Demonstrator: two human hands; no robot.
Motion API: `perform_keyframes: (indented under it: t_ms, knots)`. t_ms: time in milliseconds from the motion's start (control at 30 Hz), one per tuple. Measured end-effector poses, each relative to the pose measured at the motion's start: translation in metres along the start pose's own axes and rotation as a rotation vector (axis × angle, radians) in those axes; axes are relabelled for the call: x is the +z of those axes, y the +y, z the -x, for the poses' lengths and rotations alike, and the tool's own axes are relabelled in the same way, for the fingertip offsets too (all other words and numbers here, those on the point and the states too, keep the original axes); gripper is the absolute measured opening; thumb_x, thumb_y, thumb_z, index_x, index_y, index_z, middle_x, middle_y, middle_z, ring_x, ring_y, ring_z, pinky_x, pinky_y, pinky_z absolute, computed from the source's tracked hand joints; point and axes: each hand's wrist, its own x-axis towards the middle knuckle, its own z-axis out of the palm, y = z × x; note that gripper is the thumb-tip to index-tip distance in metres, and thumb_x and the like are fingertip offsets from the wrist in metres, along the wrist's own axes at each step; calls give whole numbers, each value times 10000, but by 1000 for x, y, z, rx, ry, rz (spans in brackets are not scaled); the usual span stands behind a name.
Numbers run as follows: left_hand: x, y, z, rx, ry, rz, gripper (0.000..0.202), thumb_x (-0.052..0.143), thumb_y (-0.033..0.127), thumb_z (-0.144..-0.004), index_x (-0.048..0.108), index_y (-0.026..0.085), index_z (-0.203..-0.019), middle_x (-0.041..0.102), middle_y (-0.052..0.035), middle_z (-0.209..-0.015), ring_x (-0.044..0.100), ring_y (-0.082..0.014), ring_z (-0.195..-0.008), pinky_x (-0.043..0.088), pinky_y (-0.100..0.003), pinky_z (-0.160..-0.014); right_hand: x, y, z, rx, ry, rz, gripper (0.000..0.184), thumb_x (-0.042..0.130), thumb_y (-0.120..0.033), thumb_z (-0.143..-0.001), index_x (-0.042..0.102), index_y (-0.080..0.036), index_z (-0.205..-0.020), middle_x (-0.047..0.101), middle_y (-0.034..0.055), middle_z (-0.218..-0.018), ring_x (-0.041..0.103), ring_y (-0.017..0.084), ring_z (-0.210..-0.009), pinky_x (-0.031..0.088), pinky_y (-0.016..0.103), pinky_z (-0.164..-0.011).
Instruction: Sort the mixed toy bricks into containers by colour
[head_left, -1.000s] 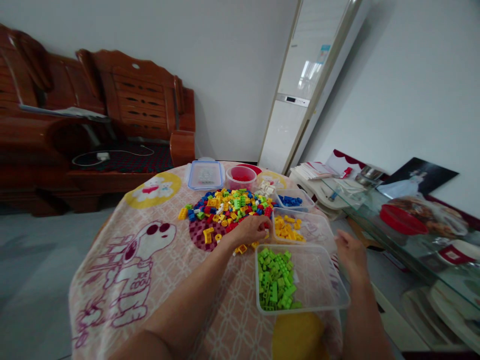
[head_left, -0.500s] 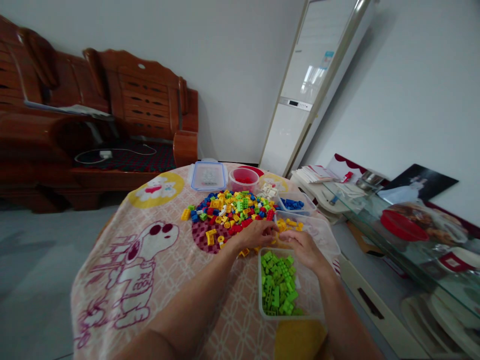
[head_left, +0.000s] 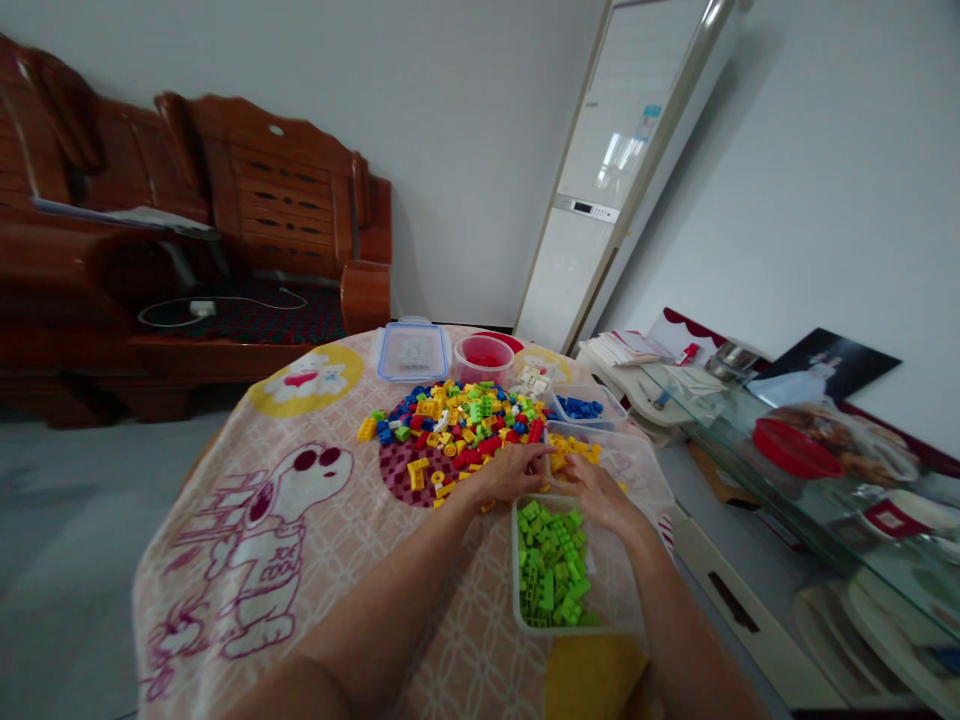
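Note:
My left hand [head_left: 516, 472] is over the near right edge of a mixed pile of toy building bricks [head_left: 457, 420]. Its fingers curl downward beside the clear box of yellow bricks [head_left: 574, 452]. My right hand [head_left: 600, 492] hovers at the near side of that box, fingers bent and pointing at the left hand. The fingertips nearly meet, and whatever lies between them is too small to make out. Just below the hands stands a clear box [head_left: 517, 590] of green bricks [head_left: 553, 565].
Blue bricks [head_left: 579, 407] lie in a clear box behind the yellow ones. A round tub [head_left: 484, 370] holds red pieces, with white pieces [head_left: 532, 380] beside it. A blue-rimmed lid [head_left: 413, 352] lies at the back of the cloth-covered table [head_left: 345, 560]. A glass shelf [head_left: 720, 450] stands at right.
My right hand has shifted slightly left and its fingers are more bent. My left fingers are lower and nearer the yellow box. The whole view has shifted a little.

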Motion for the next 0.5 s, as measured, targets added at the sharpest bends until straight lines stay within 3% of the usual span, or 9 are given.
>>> perform_keyframes:
  t_ms: [100,167,267,333,400,500]
  knots:
    - [0,-1,0,5,-14,-18,525,589,174,-761,616,136,-1284,712,-25,-853,630,-154,-745,453,-234,-686,-17,22,5,43,-1,31,405,414,-56,-765,664,-137,-1072,710,144,-1121,644,248,-1069,470,378,-951]
    - [1,-2,0,9,-9,-15,529,587,167,-758,614,139,-1285,712,-22,-859,633,-153,-749,453,-231,-685,-30,32,7,117,10,60,325,431,-82,-756,693,-160,-932,735,123,-1011,659,245,-997,480,371,-926]
    - [3,-3,-1,5,1,11,533,595,157,-747,605,139,-1279,709,-16,-849,630,-147,-739,450,-228,-675,-39,32,8,167,85,-15,273,452,-155,-782,711,-177,-866,746,111,-937,671,249,-967,492,373,-913]
    - [4,-4,-2,3,16,30,529,613,149,-732,598,136,-1261,700,-7,-825,621,-140,-720,445,-224,-666,-35,20,4,174,143,-204,357,441,-199,-806,708,-167,-1041,745,109,-1024,684,237,-967,512,376,-897]
    - [4,-3,-1,11,32,54,498,625,142,-723,597,133,-1220,684,5,-798,605,-128,-697,436,-216,-654,-24,3,-3,169,114,-383,482,458,-209,-791,642,-160,-1234,734,110,-1101,695,234,-969,529,384,-890]
    - [3,0,0,27,30,96,391,616,133,-733,612,135,-1124,652,23,-759,576,-107,-657,418,-203,-633,-6,-18,-15,146,42,-433,638,485,-145,-742,545,-188,-1375,733,82,-1131,654,244,-1104,487,419,-988]
